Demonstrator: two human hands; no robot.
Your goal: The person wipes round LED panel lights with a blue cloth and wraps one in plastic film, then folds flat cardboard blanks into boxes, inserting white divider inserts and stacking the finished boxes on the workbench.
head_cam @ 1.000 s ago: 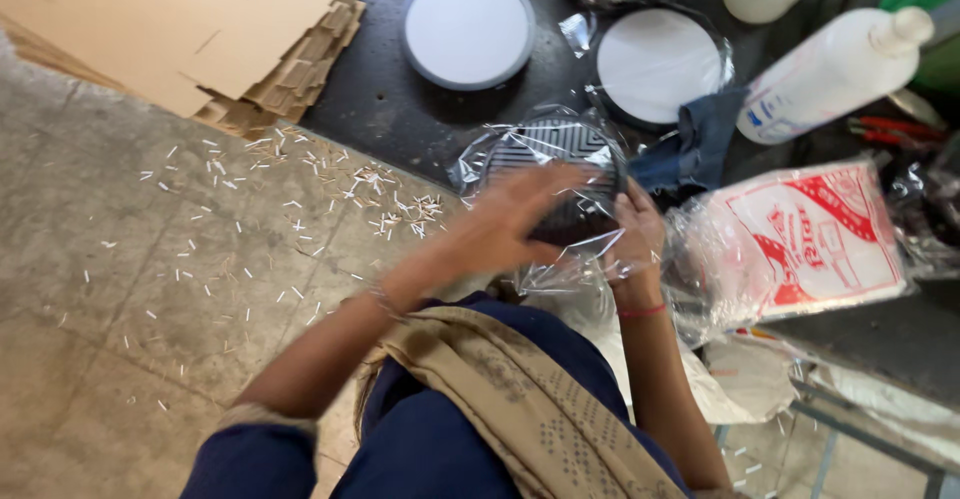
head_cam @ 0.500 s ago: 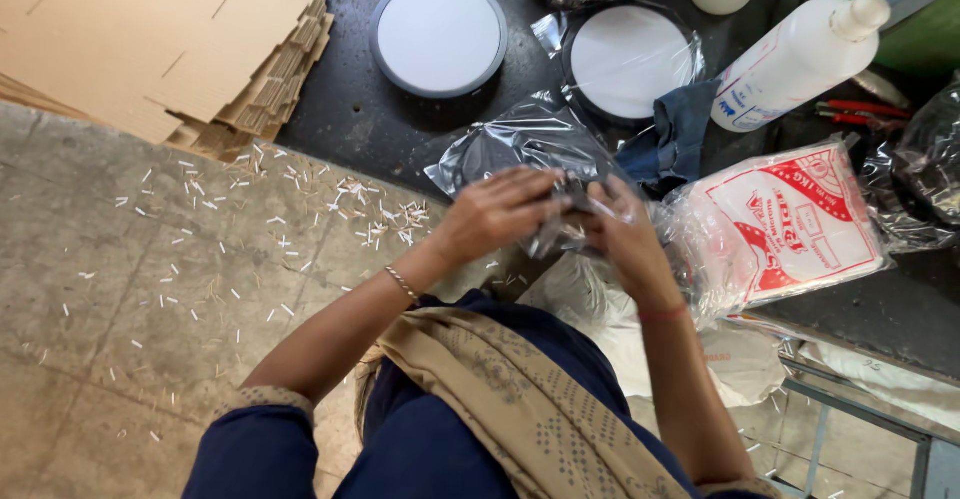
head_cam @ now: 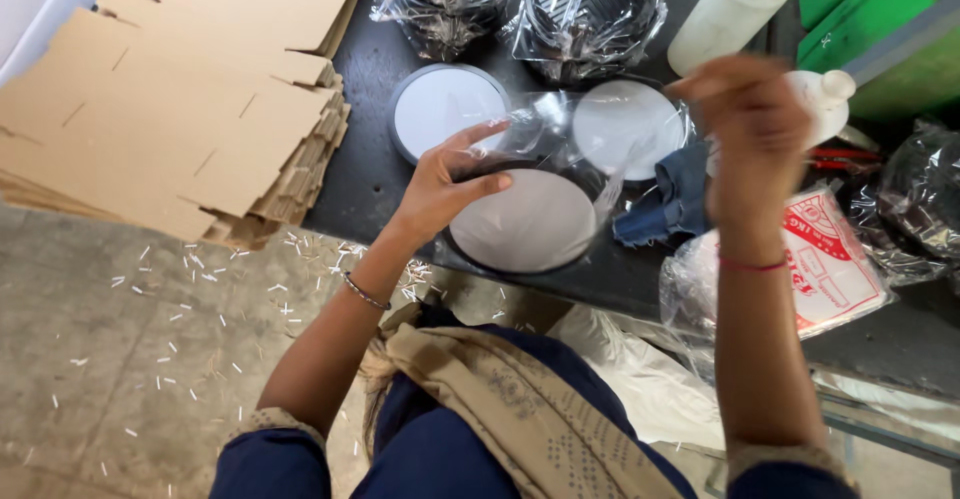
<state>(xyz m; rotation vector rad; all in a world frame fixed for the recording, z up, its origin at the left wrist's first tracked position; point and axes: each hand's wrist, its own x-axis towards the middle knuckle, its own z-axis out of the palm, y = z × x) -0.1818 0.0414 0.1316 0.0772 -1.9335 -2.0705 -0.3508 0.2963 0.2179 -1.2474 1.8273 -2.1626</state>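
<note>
While the left hand (head_cam: 440,184) presses its grip on a round grey disc in clear plastic wrap (head_cam: 525,221) above the dark surface (head_cam: 370,79), right hand (head_cam: 745,124) raised, blurred, fingers pinched, contents unclear.

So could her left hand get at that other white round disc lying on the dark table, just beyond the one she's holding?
Probably yes. The left hand rests on the bagged disc, and the flat white disc lies just beyond it on the dark table, uncovered, with nothing between. She would have to let go first.
</note>
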